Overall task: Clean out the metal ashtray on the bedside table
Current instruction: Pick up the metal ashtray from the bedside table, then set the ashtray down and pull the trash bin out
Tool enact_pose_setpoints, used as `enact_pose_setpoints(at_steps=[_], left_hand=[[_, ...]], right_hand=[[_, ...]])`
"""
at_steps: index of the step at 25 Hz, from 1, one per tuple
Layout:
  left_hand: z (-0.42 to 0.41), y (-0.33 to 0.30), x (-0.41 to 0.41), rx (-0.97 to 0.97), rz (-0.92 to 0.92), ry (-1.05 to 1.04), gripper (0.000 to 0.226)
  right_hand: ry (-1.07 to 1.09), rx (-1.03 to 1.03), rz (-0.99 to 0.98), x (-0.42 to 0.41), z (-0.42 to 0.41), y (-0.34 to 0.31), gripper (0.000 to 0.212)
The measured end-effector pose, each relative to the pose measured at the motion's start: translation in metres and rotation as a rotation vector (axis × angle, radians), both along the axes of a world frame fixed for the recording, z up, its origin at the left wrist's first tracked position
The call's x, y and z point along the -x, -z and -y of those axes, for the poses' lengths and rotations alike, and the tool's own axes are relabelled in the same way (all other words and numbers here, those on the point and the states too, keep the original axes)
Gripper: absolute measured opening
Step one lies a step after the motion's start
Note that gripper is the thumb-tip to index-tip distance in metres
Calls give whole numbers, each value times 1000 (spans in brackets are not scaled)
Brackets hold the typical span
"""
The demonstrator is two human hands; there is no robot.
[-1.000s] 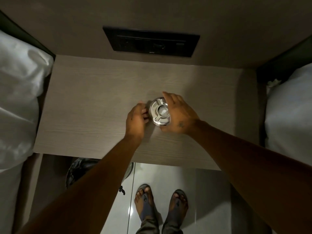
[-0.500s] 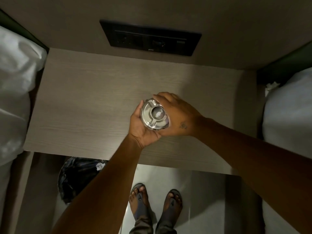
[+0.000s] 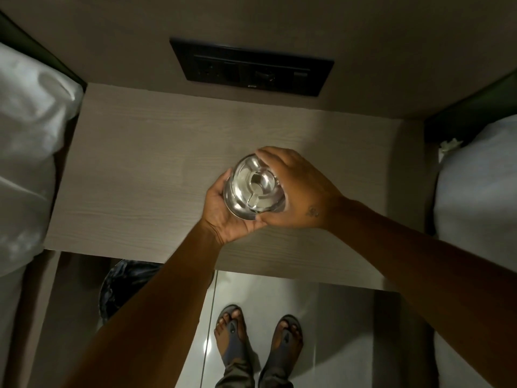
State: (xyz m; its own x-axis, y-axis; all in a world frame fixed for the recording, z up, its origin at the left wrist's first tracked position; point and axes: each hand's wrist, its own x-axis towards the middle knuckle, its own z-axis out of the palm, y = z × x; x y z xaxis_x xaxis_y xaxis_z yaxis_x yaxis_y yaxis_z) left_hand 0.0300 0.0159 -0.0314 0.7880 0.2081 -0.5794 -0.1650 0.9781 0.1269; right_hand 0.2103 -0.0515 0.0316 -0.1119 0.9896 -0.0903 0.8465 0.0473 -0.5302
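Ashtray lifted, both hands on it

Ashtray (image 3: 255, 189) sits above the bedside table (image 3: 145, 169), near its front edge, cupped underneath by the left hand (image 3: 228, 211) while the right hand (image 3: 299, 191) grips its right rim. Tilting it here could, I judge, spill ash onto the tabletop. A bin (image 3: 126, 287) stands on the floor beyond the front-left corner; nothing blocks that path.

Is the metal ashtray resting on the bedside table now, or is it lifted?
Lifted. The metal ashtray sits in the left hand, whose palm is under it, while the right hand grips its rim.
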Motion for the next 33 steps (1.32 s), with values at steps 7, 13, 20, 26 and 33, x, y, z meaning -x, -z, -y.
enact_pose_setpoints(at_steps=[7,13,20,26,33], left_hand=[[-11,2,73,6,-51,-115,86],[-5,-1,80,12,-26,-120,87],[19,-51,124,-85,-237,-193,81],[100,-44,210,-537,-936,-304,64],[121,41,186,-463,-1562,-366,88]], right_hand=[[247,97,81,-4,16,35,110],[267,107,179,20,7,62,111],[455,147,169,17,51,68,125],[372,18,385,16,71,104,114],[378,-39,410,13,70,112,116]])
